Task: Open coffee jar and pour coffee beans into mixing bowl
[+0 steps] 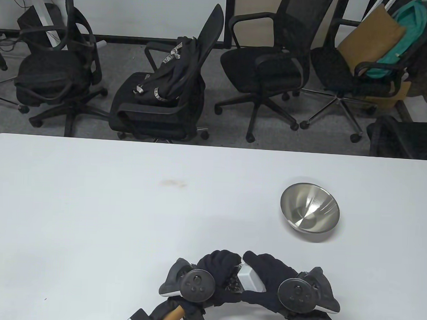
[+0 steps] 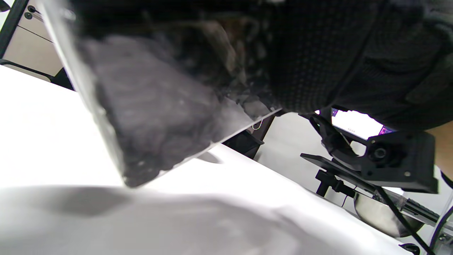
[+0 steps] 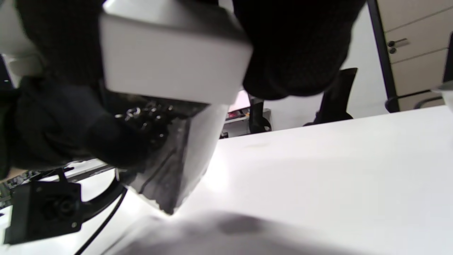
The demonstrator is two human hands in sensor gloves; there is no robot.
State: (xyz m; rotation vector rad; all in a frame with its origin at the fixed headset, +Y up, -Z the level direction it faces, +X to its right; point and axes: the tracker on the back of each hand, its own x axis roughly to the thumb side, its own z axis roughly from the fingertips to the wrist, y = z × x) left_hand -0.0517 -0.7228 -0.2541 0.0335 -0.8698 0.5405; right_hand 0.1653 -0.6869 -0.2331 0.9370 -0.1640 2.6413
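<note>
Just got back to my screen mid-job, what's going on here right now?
Both gloved hands hold the coffee jar near the front edge of the table, tilted and lifted clear of it. The left hand grips the clear body, which holds dark beans. The right hand grips the white lid, which is on the jar. The steel bowl sits empty, farther back and to the right, so nothing has been poured.

Black knit gloves on left hand (image 1: 218,270), right hand (image 1: 265,275); grey round trackers; bare wrists.
</note>
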